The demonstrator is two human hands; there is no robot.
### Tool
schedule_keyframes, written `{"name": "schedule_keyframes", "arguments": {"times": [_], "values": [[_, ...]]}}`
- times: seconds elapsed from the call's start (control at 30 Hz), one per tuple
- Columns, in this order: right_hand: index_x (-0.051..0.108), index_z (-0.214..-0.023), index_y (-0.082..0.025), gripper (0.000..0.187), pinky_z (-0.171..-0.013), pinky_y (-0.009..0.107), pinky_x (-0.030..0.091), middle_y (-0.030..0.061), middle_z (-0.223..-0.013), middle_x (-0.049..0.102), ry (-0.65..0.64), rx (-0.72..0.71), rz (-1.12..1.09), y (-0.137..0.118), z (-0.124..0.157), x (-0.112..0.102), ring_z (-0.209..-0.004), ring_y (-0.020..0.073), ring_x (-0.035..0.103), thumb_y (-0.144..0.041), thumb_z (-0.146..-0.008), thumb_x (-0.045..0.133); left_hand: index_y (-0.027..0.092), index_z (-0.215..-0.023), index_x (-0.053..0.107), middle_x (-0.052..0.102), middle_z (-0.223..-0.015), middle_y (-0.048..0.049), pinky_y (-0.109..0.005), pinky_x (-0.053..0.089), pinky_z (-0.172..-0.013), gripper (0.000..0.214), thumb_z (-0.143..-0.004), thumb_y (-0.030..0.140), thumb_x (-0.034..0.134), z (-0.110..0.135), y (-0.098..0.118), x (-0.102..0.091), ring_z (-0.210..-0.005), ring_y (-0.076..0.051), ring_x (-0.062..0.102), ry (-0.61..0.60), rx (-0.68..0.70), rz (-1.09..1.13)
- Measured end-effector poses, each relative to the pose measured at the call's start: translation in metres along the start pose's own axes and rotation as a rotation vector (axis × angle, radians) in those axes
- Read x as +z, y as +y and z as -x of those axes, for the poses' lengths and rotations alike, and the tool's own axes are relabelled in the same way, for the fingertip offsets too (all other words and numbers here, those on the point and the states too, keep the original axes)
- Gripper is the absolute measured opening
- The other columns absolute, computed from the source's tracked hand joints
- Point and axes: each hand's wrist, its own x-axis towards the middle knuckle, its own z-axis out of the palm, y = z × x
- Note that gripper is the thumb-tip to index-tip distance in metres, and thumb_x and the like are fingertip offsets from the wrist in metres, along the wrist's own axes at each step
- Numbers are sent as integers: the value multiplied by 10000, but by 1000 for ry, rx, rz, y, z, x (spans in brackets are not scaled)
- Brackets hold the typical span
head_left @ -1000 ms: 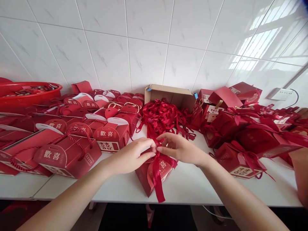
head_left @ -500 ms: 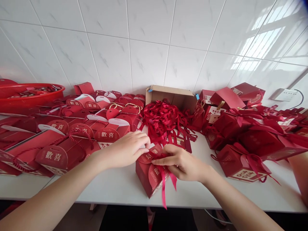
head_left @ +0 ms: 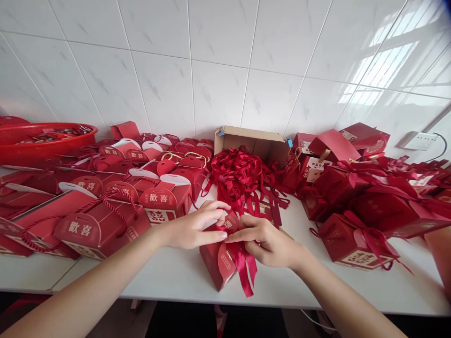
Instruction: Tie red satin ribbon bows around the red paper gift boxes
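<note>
A small red gift box stands near the front edge of the white table, with a red ribbon hanging down its front. My left hand rests on the box top, fingers pinched on the ribbon. My right hand meets it from the right, its fingers also closed on the ribbon where it crosses the top. Both hands touch at the fingertips.
A pile of loose red ribbons spills from a cardboard box behind. Larger red boxes with rope handles crowd the left, ribboned small boxes the right. A red basin sits far left. Another person's arm shows at the right edge.
The hands came together over the box top and pulled the ribbon in; its hanging ends are now shorter and lie doubled on the box front. The view shifted slightly.
</note>
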Motion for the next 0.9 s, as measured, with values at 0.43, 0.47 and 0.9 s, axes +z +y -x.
{"name": "schedule_keyframes", "arguments": {"times": [0.43, 0.47, 0.9], "values": [[675, -1131, -166, 473, -687, 275, 468, 89, -958, 588, -43, 91, -16, -21, 6, 4, -773, 158, 543, -6, -780, 402, 216, -803, 536, 524, -1309, -38, -394, 330, -1081, 213, -922, 386, 490, -2, -1, 9, -1262, -218, 403, 152, 91, -20], [676, -1127, -171, 463, -683, 274, 468, 89, -967, 590, -44, 98, -10, -22, 6, 4, -770, 158, 543, -12, -787, 404, 216, -818, 541, 540, -1275, -41, -396, 322, -1082, 226, -942, 380, 448, -2, -2, 13, -1246, -213, 414, 193, 84, -31], [550, -1040, -182, 148, -520, 218, 356, -45, -648, 476, 199, 430, -167, -26, 11, 9, -559, 100, 420, -218, -901, 511, 198, -880, 575, 625, -914, -27, -312, 457, -820, 162, -898, 349, 519, -1, 11, 43, -873, -174, 580, 446, 51, 147]]}}
